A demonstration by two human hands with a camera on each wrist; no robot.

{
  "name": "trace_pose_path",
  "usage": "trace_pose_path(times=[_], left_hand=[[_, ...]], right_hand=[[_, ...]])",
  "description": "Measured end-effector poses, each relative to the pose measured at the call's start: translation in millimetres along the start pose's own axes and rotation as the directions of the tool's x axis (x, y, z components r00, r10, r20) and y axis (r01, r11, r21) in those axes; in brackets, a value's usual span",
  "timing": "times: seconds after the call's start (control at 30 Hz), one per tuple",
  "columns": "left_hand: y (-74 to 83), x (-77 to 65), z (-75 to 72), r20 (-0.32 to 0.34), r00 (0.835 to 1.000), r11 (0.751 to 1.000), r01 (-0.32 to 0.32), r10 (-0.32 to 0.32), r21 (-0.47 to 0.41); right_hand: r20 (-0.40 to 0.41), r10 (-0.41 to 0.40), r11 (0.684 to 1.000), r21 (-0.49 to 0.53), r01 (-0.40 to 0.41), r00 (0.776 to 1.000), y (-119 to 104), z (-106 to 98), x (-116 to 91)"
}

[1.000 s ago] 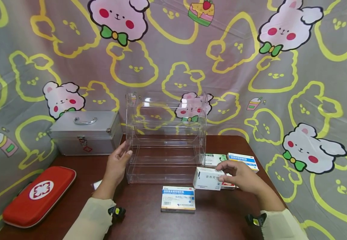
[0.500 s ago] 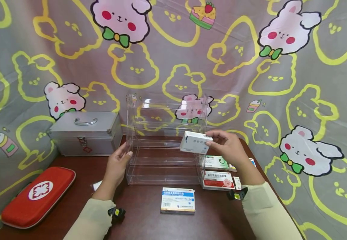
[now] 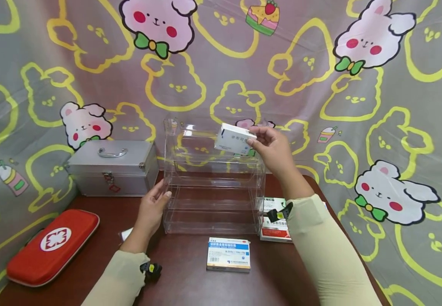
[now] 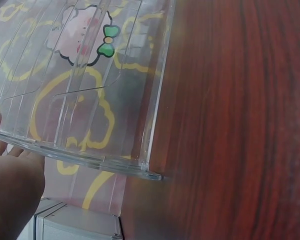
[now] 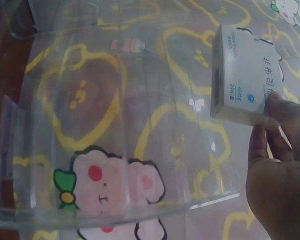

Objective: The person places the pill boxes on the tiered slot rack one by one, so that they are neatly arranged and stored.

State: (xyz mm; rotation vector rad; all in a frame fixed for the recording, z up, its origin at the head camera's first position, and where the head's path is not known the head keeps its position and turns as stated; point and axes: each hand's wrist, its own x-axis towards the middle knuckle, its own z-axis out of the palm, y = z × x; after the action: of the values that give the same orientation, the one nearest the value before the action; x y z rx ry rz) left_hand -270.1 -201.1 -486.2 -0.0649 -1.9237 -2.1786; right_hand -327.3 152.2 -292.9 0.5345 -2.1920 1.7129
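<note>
Two hands at a clear acrylic rack [image 3: 213, 187].
Right hand [image 3: 272, 146] pinches white medicine box [image 3: 234, 139] marked "40mg"; left hand [image 3: 153, 206], fingers straight, touches rack.

"40mg" on white box [image 5: 245, 82]

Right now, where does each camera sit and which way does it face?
Head: looks forward and down at the clear acrylic rack; both sleeved arms show, left hand, right hand.
Left wrist: beside the rack's side wall; palm and fingers at lower left.
Right wrist: faces the rack's top; fingertips pinch the white medicine box.
Head and right wrist share box and rack.
</note>
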Motion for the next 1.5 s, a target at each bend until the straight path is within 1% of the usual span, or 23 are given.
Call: trace_pose_path(times=[0.13,0.3,0.43,0.5,0.6,0.7,0.77,0.93,1.07,1.27,1.4,1.5], left_hand=[[3.7,8.4,0.0,-0.009,1.0,1.0,-0.018,0.018,0.008],[18.2,29.3,2.7,0.0,0.998,0.998,-0.068,0.068,0.012],[29.1,44.2,8.0,-0.005,0.994,0.994,-0.111,0.111,-0.011],[31.9,48.8,11.8,-0.004,0.993,0.992,-0.121,0.121,-0.034],[33.0,51.4,16.7,-0.004,0.993,0.991,-0.121,0.121,-0.057],[31.2,48.7,18.5,-0.013,0.994,0.992,-0.111,0.111,-0.056],[28.4,43.6,17.5,-0.019,0.995,0.994,-0.094,0.093,-0.052],[15.1,25.6,12.6,-0.02,0.998,0.998,-0.055,0.054,-0.041],[8.1,15.6,10.3,-0.02,0.999,0.999,-0.043,0.042,-0.021],[5.6,6.6,9.2,-0.019,1.0,1.0,-0.014,0.014,-0.001],[4.2,4.3,7.9,-0.014,1.0,1.0,-0.014,0.014,-0.011],[3.0,2.0,5.2,-0.017,1.0,1.0,-0.01,0.01,0.002]], right_hand=[[-0.017,-0.025,0.999,0.025,0.026,1.0,-14.3,9.5,25.3],[-0.068,-0.057,0.998,0.012,0.058,0.996,-31.7,16.1,55.7],[-0.092,-0.085,0.996,-0.015,0.084,0.992,-47.7,20.0,78.4],[-0.099,-0.104,0.994,-0.029,0.102,0.99,-54.3,21.6,88.2],[-0.105,-0.129,0.991,-0.056,0.123,0.986,-61.3,24.4,99.5],[-0.107,-0.13,0.99,-0.069,0.123,0.986,-63.1,29.6,105.9],[-0.108,-0.111,0.991,-0.085,0.102,0.988,-59.0,34.6,107.3],[-0.098,-0.075,0.99,-0.13,0.062,0.992,-37.8,50.6,102.7],[-0.084,-0.068,0.989,-0.14,0.056,0.994,-24.2,62.6,98.6],[-0.059,-0.05,0.987,-0.157,0.041,0.997,-12.4,77.2,95.5],[-0.04,-0.024,0.985,-0.171,0.017,0.999,-8.6,86.3,92.9],[-0.024,-0.002,0.98,-0.197,-0.002,1.0,-5.3,94.4,89.3]])
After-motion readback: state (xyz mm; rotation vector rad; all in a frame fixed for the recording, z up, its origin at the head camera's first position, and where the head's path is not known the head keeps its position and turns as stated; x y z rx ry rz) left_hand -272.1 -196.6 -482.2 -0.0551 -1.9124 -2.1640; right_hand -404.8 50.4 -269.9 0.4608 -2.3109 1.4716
